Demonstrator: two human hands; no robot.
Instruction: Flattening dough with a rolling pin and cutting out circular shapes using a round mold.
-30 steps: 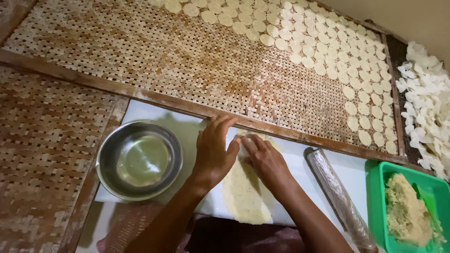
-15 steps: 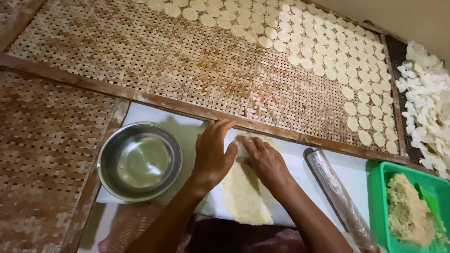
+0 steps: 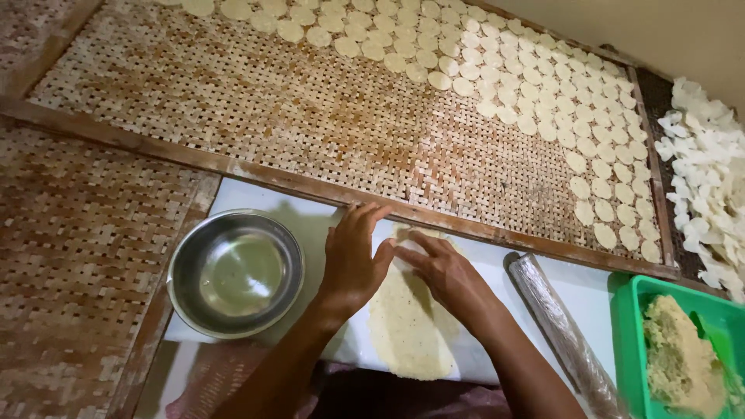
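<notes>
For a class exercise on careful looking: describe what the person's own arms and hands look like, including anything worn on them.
Both forearms come in bare from the bottom edge, with no sleeves showing. The left hand and right hand are bare too: no gloves, rings, watch or bracelets can be seen. The fingernails look short and plain.

1 head view looks steeply down, close over the white board (image 3: 590, 291) (woven trays beyond).

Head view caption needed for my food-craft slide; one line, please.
Both hands, left and right, press a flattened dough sheet beside a steel bowl, below a woven tray of dough discs.
</notes>
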